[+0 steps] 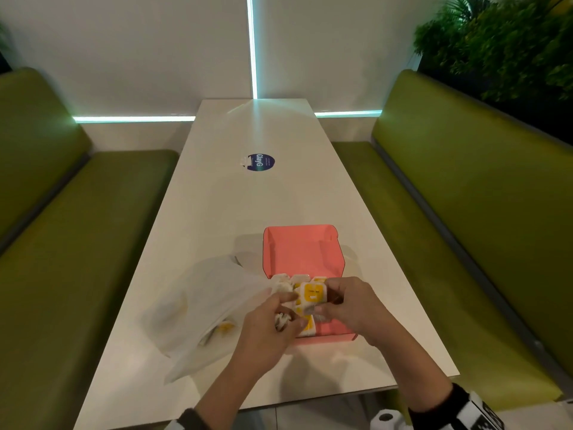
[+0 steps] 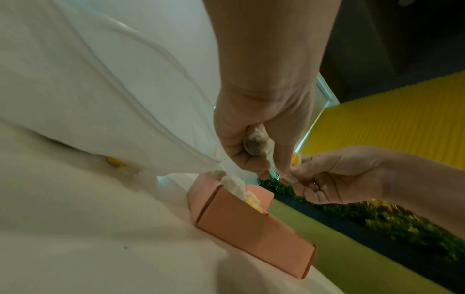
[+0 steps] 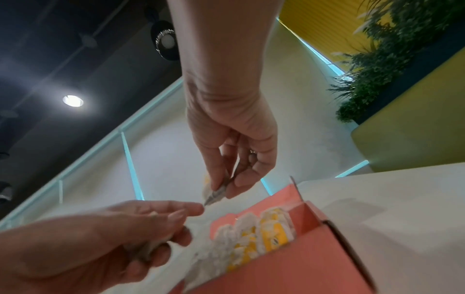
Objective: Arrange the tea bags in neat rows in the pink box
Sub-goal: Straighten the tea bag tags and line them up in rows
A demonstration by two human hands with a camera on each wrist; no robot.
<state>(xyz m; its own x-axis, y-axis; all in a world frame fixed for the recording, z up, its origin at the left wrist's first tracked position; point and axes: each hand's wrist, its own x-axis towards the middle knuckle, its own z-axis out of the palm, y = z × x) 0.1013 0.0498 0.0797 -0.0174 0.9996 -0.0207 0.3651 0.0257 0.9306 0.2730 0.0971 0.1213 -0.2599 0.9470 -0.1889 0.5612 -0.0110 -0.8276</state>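
The open pink box stands on the white table, its lid raised at the far side. Several white and yellow tea bags stand in a row along the box's near part. Over them, my left hand grips a small bunch of tea bags in its curled fingers. To its right, my right hand pinches one yellow-labelled tea bag between thumb and fingers. In the right wrist view, the right hand holds that bag by its edge, close to the left hand's fingertips.
A crumpled white plastic bag lies left of the box, with more yellow tea bags showing inside. A round blue sticker marks the table's middle. Green benches run along both sides. Plants fill the right rear.
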